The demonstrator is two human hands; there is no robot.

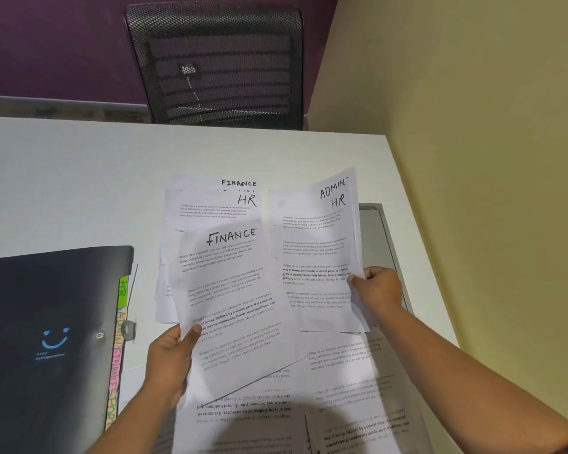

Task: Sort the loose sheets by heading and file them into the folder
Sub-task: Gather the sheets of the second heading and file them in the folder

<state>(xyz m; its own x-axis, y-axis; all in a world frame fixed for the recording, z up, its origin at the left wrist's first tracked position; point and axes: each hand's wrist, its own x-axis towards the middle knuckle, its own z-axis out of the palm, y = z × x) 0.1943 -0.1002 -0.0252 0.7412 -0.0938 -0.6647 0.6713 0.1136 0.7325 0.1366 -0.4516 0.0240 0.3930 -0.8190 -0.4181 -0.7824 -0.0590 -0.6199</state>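
My left hand (169, 358) grips the lower left edge of a sheet headed FINANCE (233, 283), lifted and tilted. My right hand (376, 288) pinches the right edge of a small stack (312, 250): the top sheet is headed HR and one headed ADMIN peeks out behind it. Flat on the white table (79, 178) behind them lie a sheet headed HR (210, 208) and another headed FINANCE (240, 182). More printed sheets (276, 411) lie under my arms, some upside down. The black folder (50, 339) lies closed at left, with coloured tabs (118, 342) reading HR, ADMIN, FINANCE.
A black mesh chair (217, 67) stands beyond the table's far edge. A yellow wall (489, 126) runs along the right side. A grey tray or panel (377, 237) sits at the table's right edge behind the held stack.
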